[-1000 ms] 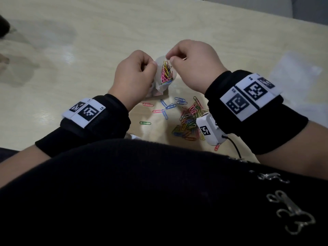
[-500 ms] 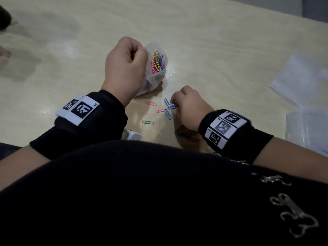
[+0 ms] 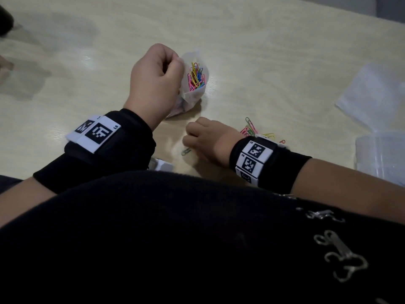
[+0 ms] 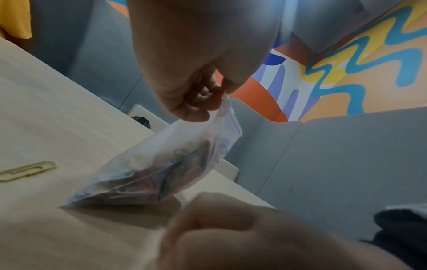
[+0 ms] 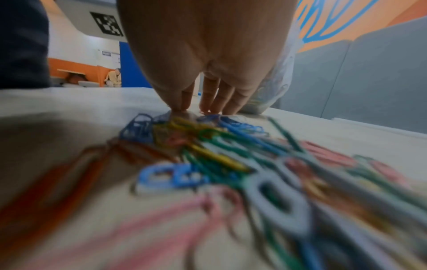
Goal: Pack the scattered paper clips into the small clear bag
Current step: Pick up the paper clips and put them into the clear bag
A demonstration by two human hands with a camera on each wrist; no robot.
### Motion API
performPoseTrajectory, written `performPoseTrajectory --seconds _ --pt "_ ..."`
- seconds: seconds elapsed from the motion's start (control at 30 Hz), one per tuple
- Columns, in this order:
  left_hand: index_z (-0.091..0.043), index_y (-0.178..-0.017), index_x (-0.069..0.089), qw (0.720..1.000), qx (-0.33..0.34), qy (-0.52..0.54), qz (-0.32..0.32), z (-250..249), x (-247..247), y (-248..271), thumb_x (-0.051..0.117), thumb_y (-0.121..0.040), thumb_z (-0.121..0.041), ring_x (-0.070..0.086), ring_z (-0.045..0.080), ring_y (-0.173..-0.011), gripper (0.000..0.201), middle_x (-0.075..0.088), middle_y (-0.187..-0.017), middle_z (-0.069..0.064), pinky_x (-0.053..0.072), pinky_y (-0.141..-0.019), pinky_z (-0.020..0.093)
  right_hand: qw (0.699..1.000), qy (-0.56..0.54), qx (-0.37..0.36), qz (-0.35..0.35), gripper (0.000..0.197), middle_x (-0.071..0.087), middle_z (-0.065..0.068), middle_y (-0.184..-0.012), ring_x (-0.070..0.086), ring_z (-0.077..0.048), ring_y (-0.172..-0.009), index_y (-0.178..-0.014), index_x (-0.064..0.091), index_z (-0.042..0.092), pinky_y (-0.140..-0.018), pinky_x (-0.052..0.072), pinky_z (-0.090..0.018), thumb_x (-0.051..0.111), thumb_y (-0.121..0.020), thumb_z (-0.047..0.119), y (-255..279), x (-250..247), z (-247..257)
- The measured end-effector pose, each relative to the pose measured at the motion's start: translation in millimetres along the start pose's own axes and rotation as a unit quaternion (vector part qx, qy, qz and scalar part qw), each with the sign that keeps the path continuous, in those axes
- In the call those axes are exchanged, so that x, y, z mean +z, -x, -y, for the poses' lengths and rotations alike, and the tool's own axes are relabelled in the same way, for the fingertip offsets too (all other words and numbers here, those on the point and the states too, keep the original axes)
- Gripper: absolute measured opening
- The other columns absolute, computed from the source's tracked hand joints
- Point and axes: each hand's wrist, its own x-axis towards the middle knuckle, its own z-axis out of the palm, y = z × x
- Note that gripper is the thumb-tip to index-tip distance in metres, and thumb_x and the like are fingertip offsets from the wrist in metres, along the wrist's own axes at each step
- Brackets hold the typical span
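The small clear bag (image 3: pixel 194 95) stands on the table, its mouth up, with several coloured paper clips (image 3: pixel 196 75) inside. My left hand (image 3: pixel 178 62) pinches the bag's rim; the left wrist view shows that pinch (image 4: pixel 219 95) at the top of the bag (image 4: pixel 161 164). My right hand (image 3: pixel 188 139) is low on the table in front of the bag, fingers curled down. In the right wrist view its thumb and forefinger (image 5: pixel 191 109) meet on clips at the far edge of the loose pile (image 5: pixel 219 155). A green clip (image 3: pixel 186 151) lies by that hand, and more clips (image 3: pixel 252 129) behind the wrist.
Clear plastic sheets (image 3: pixel 372 95) and a clear plastic box (image 3: pixel 381 156) lie at the right of the pale wooden table (image 3: pixel 274 62). A single yellow clip (image 4: pixel 27 170) lies to the left of the bag. My dark clothing hides the table's near edge.
My right hand came down from the bag's mouth to the table, then slid left towards the green clip, uncovering part of the pile. The left hand kept its hold on the bag.
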Motion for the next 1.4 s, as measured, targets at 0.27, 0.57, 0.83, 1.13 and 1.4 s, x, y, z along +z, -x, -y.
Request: performPoseTrajectory --seconds 0.27,0.57,0.83,1.13,1.4 --pt "-0.029 -0.068 0.051 1.000 -0.003 -0.009 0.007 -2 3 5 0.050 -0.077 -0.029 0.056 0.022 -0.069 0.009 0.058 -0.075 0.006 0.055 -0.069 0.049 0.994 -0.055 0.077 -0.057 0.014 0.061 -0.013 -0.080 0.060 -0.034 -0.069 -0.080 0.065 0.007 -0.053 0.049 -0.035 0.055 -0.077 0.015 42 2 -18" --pt "-0.025 -0.070 0.051 0.999 -0.004 -0.009 0.038 -6 8 15 0.050 -0.089 -0.017 0.053 0.006 -0.053 0.020 0.056 -0.081 0.009 0.044 -0.043 0.018 0.999 -0.032 0.008 0.036 0.021 0.059 -0.014 -0.105 0.057 -0.033 -0.095 -0.101 0.061 0.010 -0.072 0.049 -0.040 0.053 -0.082 0.006 30 -11 11" --pt "-0.026 -0.071 0.052 0.993 0.017 -0.066 0.092 -5 24 23 0.051 -0.084 -0.026 0.056 0.020 -0.068 0.014 0.059 -0.072 0.002 0.054 -0.068 0.042 0.973 -0.115 0.196 -0.048 0.018 0.061 -0.009 -0.108 0.055 -0.034 -0.102 -0.100 0.066 0.017 -0.084 0.050 -0.043 0.057 -0.085 0.021 86 -15 -33" --pt "-0.022 -0.077 0.055 0.972 0.060 -0.136 0.183 -14 43 38 0.052 -0.088 -0.021 0.059 0.026 -0.070 0.012 0.062 -0.071 0.002 0.053 -0.073 0.043 0.806 -0.213 0.545 0.087 0.103 0.032 -0.013 -0.130 0.055 -0.037 -0.108 -0.133 0.031 0.014 -0.079 0.045 -0.040 0.073 -0.058 0.071 112 -15 -22" --pt "-0.007 -0.086 0.063 0.955 0.061 -0.197 0.213 -18 45 44 0.053 -0.088 -0.014 0.068 0.032 -0.079 0.013 0.069 -0.075 0.007 0.052 -0.069 0.036 0.870 -0.216 0.443 -0.028 0.066 0.036 -0.012 -0.124 0.048 -0.034 -0.109 -0.134 0.039 0.020 -0.092 0.047 -0.042 0.068 -0.081 0.046 110 7 -11"
